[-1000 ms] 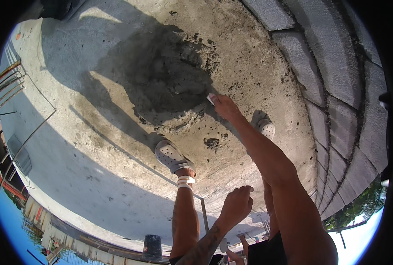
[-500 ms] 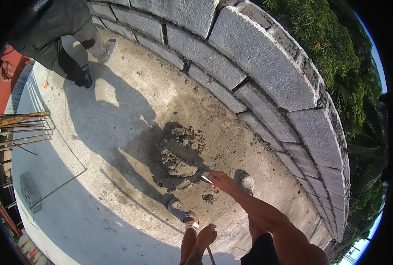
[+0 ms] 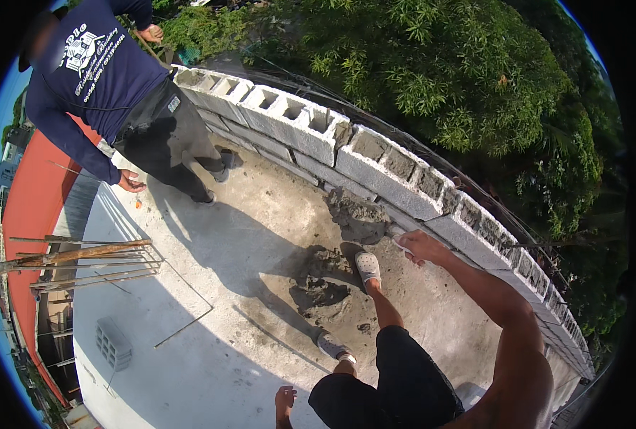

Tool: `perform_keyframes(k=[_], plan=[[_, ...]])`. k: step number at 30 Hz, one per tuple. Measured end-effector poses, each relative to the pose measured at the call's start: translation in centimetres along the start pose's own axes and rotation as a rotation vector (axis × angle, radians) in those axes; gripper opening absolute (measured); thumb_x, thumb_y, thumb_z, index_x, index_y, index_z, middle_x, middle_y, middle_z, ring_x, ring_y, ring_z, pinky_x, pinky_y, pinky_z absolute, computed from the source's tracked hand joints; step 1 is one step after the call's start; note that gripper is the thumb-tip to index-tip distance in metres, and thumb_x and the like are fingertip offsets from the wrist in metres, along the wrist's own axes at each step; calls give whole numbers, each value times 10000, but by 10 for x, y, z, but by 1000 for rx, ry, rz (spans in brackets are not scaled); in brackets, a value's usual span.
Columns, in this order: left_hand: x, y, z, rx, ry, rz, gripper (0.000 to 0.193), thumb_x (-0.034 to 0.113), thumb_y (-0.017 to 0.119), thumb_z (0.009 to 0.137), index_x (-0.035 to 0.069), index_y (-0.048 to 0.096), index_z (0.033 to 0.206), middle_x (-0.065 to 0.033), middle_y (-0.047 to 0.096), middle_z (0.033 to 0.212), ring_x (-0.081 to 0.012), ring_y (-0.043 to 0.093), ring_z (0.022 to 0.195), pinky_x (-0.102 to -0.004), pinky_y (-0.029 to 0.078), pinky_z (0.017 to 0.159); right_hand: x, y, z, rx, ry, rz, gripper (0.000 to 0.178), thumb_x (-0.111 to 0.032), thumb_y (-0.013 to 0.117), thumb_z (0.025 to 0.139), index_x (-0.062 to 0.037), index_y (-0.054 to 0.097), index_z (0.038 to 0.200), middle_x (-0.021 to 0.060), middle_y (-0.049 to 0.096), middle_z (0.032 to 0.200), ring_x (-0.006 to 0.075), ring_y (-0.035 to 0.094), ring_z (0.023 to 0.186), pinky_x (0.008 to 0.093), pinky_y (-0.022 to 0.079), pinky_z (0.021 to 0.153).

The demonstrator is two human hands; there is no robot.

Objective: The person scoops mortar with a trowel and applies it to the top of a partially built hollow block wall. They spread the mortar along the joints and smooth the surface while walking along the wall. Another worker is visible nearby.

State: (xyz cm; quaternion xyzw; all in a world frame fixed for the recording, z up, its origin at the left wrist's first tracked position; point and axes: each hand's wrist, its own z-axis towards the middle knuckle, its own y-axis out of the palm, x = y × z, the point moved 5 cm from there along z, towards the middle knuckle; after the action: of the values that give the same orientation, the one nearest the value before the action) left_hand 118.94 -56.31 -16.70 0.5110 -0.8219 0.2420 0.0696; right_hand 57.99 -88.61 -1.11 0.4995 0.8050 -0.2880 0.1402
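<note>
My right hand [image 3: 421,248] is shut on the pale handle of a trowel [image 3: 395,238]. The trowel's blade carries a grey lump of wet mortar [image 3: 357,214], held against the inner face of a wall of hollow concrete blocks [image 3: 396,168]. A pile of mortar [image 3: 321,286] lies on the concrete floor between my feet. My left hand [image 3: 284,399] hangs low by my left leg at the picture's lower edge, fingers apart and holding nothing.
A co-worker in a dark blue long-sleeved shirt and black trousers [image 3: 128,107] stands at the top left beside the wall. Steel bars and wooden sticks [image 3: 82,257] jut in from the left. A loose concrete block [image 3: 111,343] lies on the floor. Trees [image 3: 461,79] stand beyond the wall.
The view has swung up from the floor to the block wall. My right hand has lifted the trowel with mortar from the pile up to the wall. My left hand has dropped lower.
</note>
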Motion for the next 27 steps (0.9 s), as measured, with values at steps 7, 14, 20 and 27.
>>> perform_keyframes(k=[7, 14, 20, 27], plan=[[86, 36, -50, -7, -247, -143, 278, 158, 519, 924, 0, 597, 1140, -111, 702, 958, -197, 678, 780, -329, 524, 617, -109, -99, 62, 8, -303, 112, 536, -502, 479, 981, -20, 555, 760, 35, 531, 626, 136, 527, 517, 318, 447, 456], [236, 35, -61, 96, 67, -260, 269, 153, 524, 942, 22, 581, 1170, -106, 698, 987, -182, 668, 813, -276, 494, 652, -235, -159, 178, 143, -472, -148, 482, -445, 495, 964, 14, 641, 968, 153, 650, 767, 294, 642, 711, 419, 519, 672], [216, -12, -97, 172, -70, -234, 269, 174, 545, 930, 32, 578, 1155, -107, 693, 982, -195, 676, 833, -297, 498, 638, -274, -169, 232, 566, -490, -676, 486, -462, 486, 938, -43, 628, 1136, 217, 664, 1092, 407, 632, 1040, 468, 487, 930], [160, -69, -110, 77, -421, -179, 303, 207, 560, 906, 47, 590, 1162, -111, 700, 974, -240, 693, 832, -365, 531, 678, -244, -126, 211, 518, -245, -449, 429, -406, 482, 957, -111, 524, 1265, 203, 665, 1109, 408, 654, 991, 496, 516, 859]])
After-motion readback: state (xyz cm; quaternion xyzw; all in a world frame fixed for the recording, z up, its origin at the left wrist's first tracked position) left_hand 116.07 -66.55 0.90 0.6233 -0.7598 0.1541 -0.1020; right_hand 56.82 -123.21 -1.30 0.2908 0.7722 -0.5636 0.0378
